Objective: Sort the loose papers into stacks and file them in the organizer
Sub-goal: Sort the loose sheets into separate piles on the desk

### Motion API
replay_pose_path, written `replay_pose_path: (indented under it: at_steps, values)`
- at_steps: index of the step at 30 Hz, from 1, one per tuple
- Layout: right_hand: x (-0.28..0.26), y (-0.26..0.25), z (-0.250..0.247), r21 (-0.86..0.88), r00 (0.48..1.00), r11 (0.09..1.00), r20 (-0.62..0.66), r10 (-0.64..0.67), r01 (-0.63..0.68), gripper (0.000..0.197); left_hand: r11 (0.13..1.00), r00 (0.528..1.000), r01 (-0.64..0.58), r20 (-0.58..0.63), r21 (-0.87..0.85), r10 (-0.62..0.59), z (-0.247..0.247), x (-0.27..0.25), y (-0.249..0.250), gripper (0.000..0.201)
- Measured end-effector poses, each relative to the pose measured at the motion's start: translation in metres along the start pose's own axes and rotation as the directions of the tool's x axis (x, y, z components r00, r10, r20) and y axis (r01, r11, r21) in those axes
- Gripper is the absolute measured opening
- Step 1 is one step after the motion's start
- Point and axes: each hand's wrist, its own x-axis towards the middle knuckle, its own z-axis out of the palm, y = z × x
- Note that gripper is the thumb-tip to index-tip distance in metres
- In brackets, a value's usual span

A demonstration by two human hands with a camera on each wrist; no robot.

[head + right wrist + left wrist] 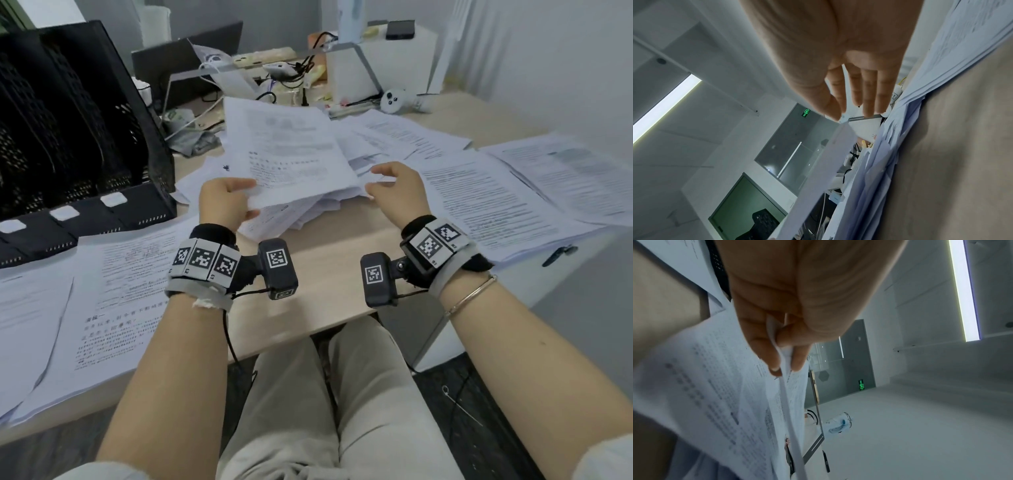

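Head view, left to right: a black mesh organizer (75, 130) stands at the desk's (329, 274) far left. Its upright slots look dark, and I cannot tell if any paper is in them. 3 white labels (64, 213) sit on its front lip; no writing on them can be read. Below it, printed sheets (113, 308) lie flat on the desk with lines of Chinese text, too blurred to read.

At the middle, the left hand (224, 202) holds a raised bundle (291, 154) by its near left corner. The left wrist view shows the thumb (797, 356) and a finger pinching the paper edge (785, 369) between them. The bundle tilts up, its long axis running away from the person, its top edge toward the back of the desk. Its printed face looks up at the camera; the text is blurred. Under it lies a loose, fanned pile (301, 212) of sheets.

The right hand (397, 186) hovers at the bundle's near right corner with fingers loosely spread. In the right wrist view the fingertips (869, 110) look relaxed, and the thumb tip touches or nearly touches a sheet's corner; I cannot tell if it grips.

Further right, more printed pages (486, 205) spread across the desk, overlapping. A green exit sign (806, 112) shows on a glass wall behind.
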Motion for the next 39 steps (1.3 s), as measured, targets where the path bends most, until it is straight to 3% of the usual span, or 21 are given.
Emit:
replay_pose_path:
  at_steps: [5,11,14,19,21,24,27,29,32,35,39]
  values:
    - [0.016,-0.008,0.011,-0.193,0.978,0.981,0.203,0.05,-0.01,0.044,0.992,0.98,-0.045,-0.2,-0.121,0.02,-0.002,0.015,0.012,0.054]
    - [0.039,-0.028,0.037,-0.378,0.942,0.923,0.332,0.057,0.077,0.043,0.984,0.947,-0.03,-0.319,-0.176,-0.028,-0.01,0.036,0.016,0.052]
    - [0.048,-0.028,0.048,-0.375,0.918,0.926,0.38,0.117,0.037,0.04,0.983,0.941,-0.033,-0.336,-0.18,-0.031,-0.016,0.043,0.01,0.053]
    - [0.064,-0.024,0.062,-0.443,0.925,0.896,0.322,0.203,-0.043,0.055,0.989,0.938,-0.018,-0.345,-0.144,-0.033,-0.023,0.048,0.002,0.054]
    - [0.064,-0.025,0.066,-0.48,0.919,0.874,0.307,0.246,-0.074,0.051,0.992,0.94,-0.008,-0.339,-0.126,-0.035,-0.025,0.047,0.001,0.054]
    - [0.061,-0.026,0.071,-0.493,0.901,0.867,0.338,0.273,-0.078,0.027,0.992,0.94,-0.004,-0.339,-0.127,-0.039,-0.029,0.045,-0.001,0.054]
    - [0.056,-0.026,0.074,-0.485,0.895,0.87,0.345,0.282,-0.088,0.048,0.992,0.942,-0.011,-0.333,-0.125,-0.031,-0.032,0.043,-0.003,0.054]
    - [0.051,-0.027,0.073,-0.493,0.875,0.866,0.375,0.305,-0.09,0.04,0.993,0.946,-0.01,-0.322,-0.114,-0.027,-0.035,0.041,-0.005,0.054]
    - [0.046,-0.029,0.068,-0.301,0.871,0.943,0.414,0.265,-0.144,0.013,0.994,0.946,0.002,-0.323,-0.108,-0.037,-0.041,0.039,-0.01,0.054]
    - [0.042,-0.028,0.053,-0.043,0.933,0.982,0.305,0.19,-0.186,0.003,0.997,0.942,-0.001,-0.335,-0.073,-0.023,-0.046,0.04,-0.016,0.054]
    - [0.038,-0.026,0.025,0.184,0.985,0.969,0.092,0.148,-0.163,0.012,1.0,0.945,0.028,-0.325,-0.012,-0.031,-0.048,0.047,-0.025,0.055]
